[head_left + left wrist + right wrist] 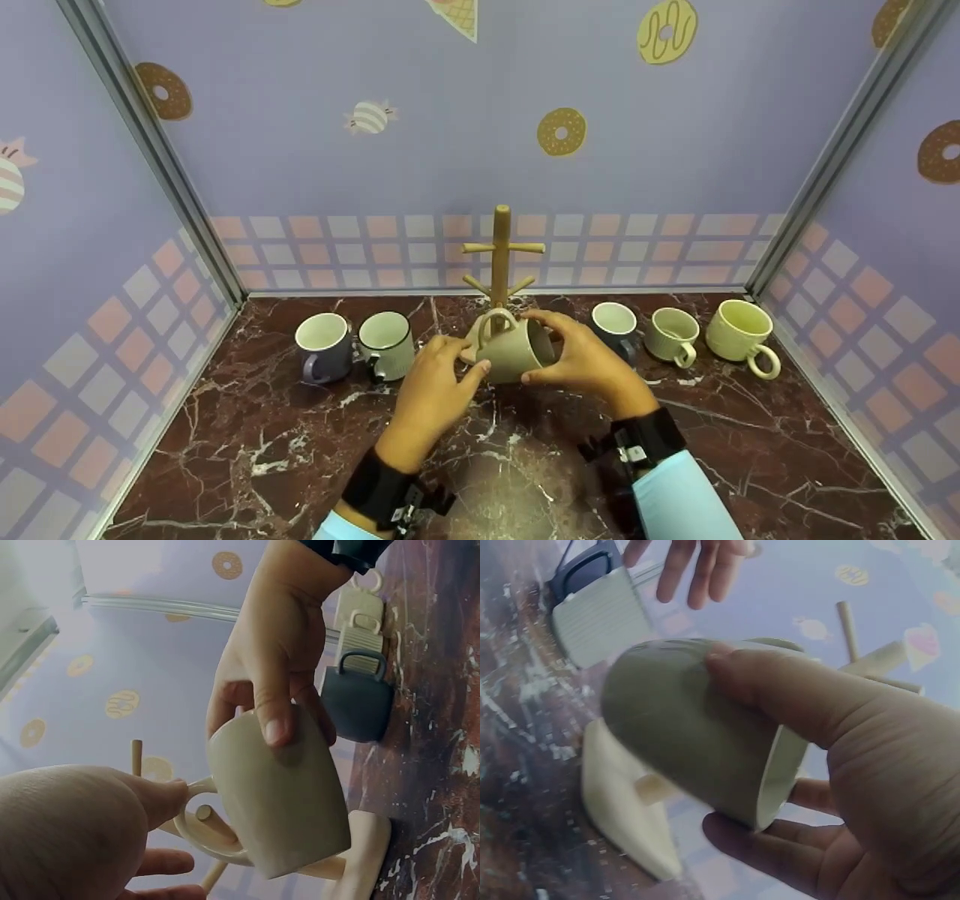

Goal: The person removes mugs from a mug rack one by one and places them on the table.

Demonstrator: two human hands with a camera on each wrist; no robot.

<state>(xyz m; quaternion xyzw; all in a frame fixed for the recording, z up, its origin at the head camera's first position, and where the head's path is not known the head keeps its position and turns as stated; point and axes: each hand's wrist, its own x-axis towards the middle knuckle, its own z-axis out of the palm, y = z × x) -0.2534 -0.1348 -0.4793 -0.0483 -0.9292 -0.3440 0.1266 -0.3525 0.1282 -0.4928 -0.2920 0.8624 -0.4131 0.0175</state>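
Note:
A beige-grey mug (510, 352) is tilted on its side in front of the wooden mug tree (501, 259), its mouth facing right and its handle up. My right hand (589, 360) grips it at the rim; the right wrist view shows the thumb on the outer wall of the mug (690, 720). My left hand (435, 382) is at the base side with fingers extended. In the left wrist view, the left thumb (161, 799) is close to the handle (196, 832); whether it touches cannot be told. Pegs of the mug tree show behind the handle.
Left of the mug tree stand a dark blue mug (324, 349) and a white ribbed mug with a dark rim (390, 349). On the right are another dark mug (615, 330), a ribbed cream mug (670, 337) and a pale yellow mug (739, 334). Patterned walls enclose the marbled tabletop (300, 465).

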